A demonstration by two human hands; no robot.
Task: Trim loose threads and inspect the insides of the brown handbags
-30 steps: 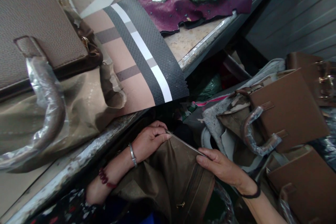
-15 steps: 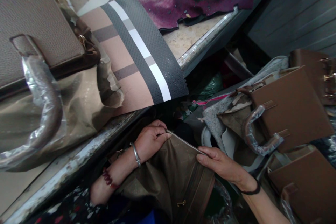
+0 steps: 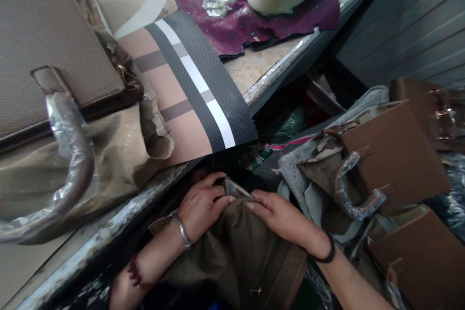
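My left hand (image 3: 201,204) and my right hand (image 3: 279,215) both pinch the top edge of an olive-brown fabric bag lining (image 3: 240,247) on my lap, below the table edge. The hands are close together, with the folded edge of the lining bunched between them. A silver bangle is on my left wrist and a black band is on my right. A small brass zip pull (image 3: 255,291) hangs low on the lining.
A taupe handbag (image 3: 47,58) with a plastic-wrapped handle (image 3: 69,164) lies on the table (image 3: 261,65) at left, beside a striped material sheet (image 3: 196,87). Purple leather (image 3: 254,19) with a glue pot lies at the back. Brown handbags (image 3: 395,155) are piled at right.
My right hand has slid left along the lining's edge toward my left hand. The edge, stretched straight before, is now bunched between them. The view has tilted down slightly.
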